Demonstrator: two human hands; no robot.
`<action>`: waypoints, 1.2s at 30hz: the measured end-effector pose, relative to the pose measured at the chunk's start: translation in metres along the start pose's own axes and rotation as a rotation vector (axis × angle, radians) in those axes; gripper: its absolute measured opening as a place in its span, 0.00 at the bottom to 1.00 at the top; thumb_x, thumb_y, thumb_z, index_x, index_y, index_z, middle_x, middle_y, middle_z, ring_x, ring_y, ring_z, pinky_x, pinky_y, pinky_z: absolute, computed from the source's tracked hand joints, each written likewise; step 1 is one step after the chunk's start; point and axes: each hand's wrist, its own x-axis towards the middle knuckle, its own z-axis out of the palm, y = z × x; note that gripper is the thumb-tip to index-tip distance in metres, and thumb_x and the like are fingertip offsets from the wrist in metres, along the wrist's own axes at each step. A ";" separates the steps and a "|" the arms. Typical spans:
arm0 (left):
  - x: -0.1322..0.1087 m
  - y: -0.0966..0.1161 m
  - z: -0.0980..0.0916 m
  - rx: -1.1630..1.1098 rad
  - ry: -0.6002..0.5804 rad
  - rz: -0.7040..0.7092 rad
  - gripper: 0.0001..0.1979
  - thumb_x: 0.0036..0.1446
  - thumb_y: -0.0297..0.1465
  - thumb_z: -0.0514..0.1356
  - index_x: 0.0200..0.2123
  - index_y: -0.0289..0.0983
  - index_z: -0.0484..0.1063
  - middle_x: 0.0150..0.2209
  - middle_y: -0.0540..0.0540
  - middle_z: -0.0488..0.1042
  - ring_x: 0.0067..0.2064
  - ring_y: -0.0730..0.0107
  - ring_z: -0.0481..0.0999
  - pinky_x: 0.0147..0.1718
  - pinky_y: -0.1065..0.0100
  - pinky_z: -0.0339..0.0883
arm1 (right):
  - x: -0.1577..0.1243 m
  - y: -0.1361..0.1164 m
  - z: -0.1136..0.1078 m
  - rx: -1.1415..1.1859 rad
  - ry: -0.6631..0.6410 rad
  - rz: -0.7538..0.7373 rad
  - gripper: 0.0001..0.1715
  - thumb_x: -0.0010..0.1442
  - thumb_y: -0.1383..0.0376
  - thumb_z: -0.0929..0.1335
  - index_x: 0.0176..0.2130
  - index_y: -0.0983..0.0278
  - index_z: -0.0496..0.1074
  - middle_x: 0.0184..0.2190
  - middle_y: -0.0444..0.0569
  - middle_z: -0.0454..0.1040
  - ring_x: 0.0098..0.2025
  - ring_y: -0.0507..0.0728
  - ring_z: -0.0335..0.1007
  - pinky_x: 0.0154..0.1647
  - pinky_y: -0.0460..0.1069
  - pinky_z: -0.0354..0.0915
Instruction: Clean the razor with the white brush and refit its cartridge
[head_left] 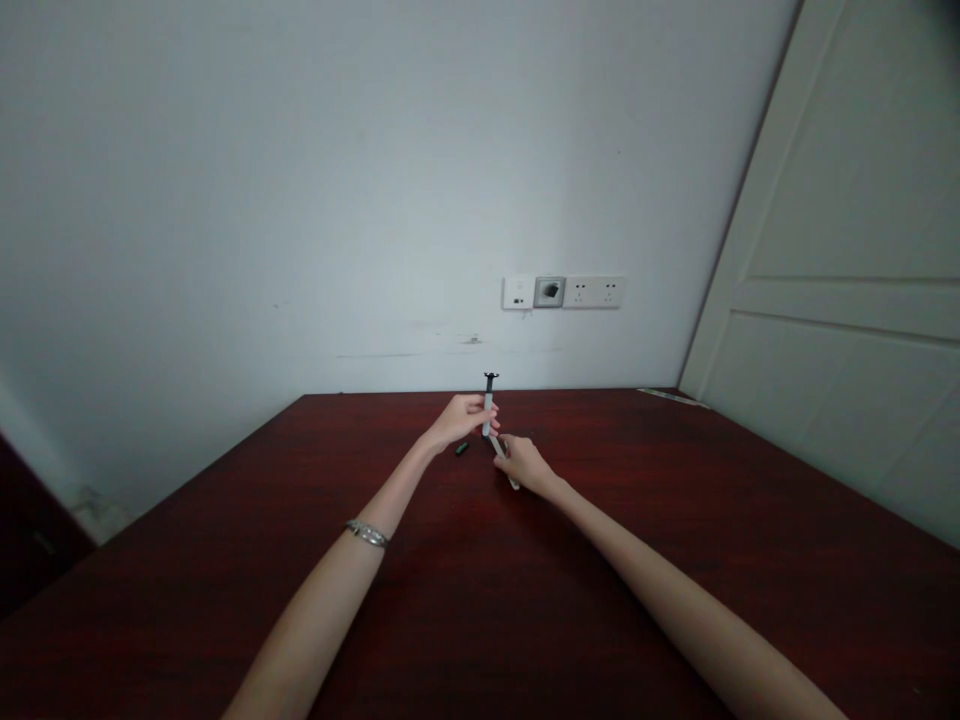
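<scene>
My left hand (466,416) is closed around a slim stick-shaped thing (488,402), light grey below with a black neck and a small forked black top. It stands nearly upright; I cannot make out its exact kind. My right hand (523,464), just to the right and nearer to me, grips a flat, pale beige strip (498,447). The strip slants, its upper end close to the bottom of the grey stick; whether the two touch is unclear. Beside my left hand, a small dark green piece (462,449) lies on the table.
Both arms reach over a dark red wooden table (420,620). Behind it rises a white wall with sockets and switches (564,292). A pale flat strip (673,398) lies at the table's far right edge, by a white panelled door (847,270).
</scene>
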 end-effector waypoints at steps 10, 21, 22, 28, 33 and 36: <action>0.008 -0.025 -0.008 0.073 0.072 -0.059 0.09 0.49 0.28 0.62 0.36 0.30 0.71 0.33 0.39 0.77 0.32 0.68 0.77 0.25 0.75 0.64 | 0.034 0.064 -0.033 0.682 0.257 0.202 0.26 0.51 0.67 0.66 0.49 0.72 0.68 0.20 0.44 0.69 0.18 0.48 0.60 0.20 0.44 0.59; 0.021 -0.065 -0.015 0.166 0.115 0.154 0.10 0.47 0.22 0.59 0.37 0.31 0.68 0.31 0.46 0.74 0.33 0.73 0.75 0.35 0.71 0.67 | 0.016 0.066 -0.052 0.089 0.520 -0.416 0.24 0.61 0.69 0.58 0.55 0.61 0.66 0.35 0.51 0.67 0.35 0.54 0.65 0.39 0.50 0.63; 0.021 -0.067 -0.015 0.192 0.124 0.190 0.09 0.47 0.23 0.58 0.36 0.32 0.68 0.31 0.47 0.73 0.34 0.73 0.74 0.36 0.71 0.66 | 0.014 0.062 -0.055 0.046 0.528 -0.435 0.25 0.61 0.70 0.57 0.56 0.60 0.65 0.37 0.51 0.67 0.36 0.54 0.65 0.39 0.50 0.63; 0.018 -0.072 -0.013 0.430 0.194 0.290 0.05 0.50 0.25 0.57 0.33 0.34 0.69 0.30 0.49 0.72 0.33 0.74 0.71 0.37 0.72 0.64 | 0.009 0.048 -0.062 -0.155 0.599 -0.508 0.28 0.60 0.74 0.57 0.56 0.56 0.65 0.38 0.51 0.66 0.40 0.56 0.63 0.43 0.52 0.59; 0.013 -0.065 -0.012 0.509 0.227 0.330 0.05 0.51 0.26 0.56 0.33 0.35 0.69 0.28 0.50 0.72 0.31 0.74 0.71 0.36 0.73 0.63 | 0.007 0.037 -0.064 -0.180 0.563 -0.552 0.31 0.60 0.76 0.57 0.57 0.53 0.62 0.38 0.51 0.66 0.41 0.56 0.62 0.47 0.55 0.57; 0.010 -0.061 -0.011 0.494 0.242 0.332 0.05 0.52 0.27 0.55 0.33 0.35 0.69 0.28 0.50 0.72 0.31 0.74 0.71 0.35 0.73 0.63 | 0.006 0.031 -0.068 -0.185 0.583 -0.549 0.31 0.60 0.76 0.57 0.57 0.54 0.63 0.39 0.51 0.66 0.42 0.56 0.61 0.48 0.55 0.56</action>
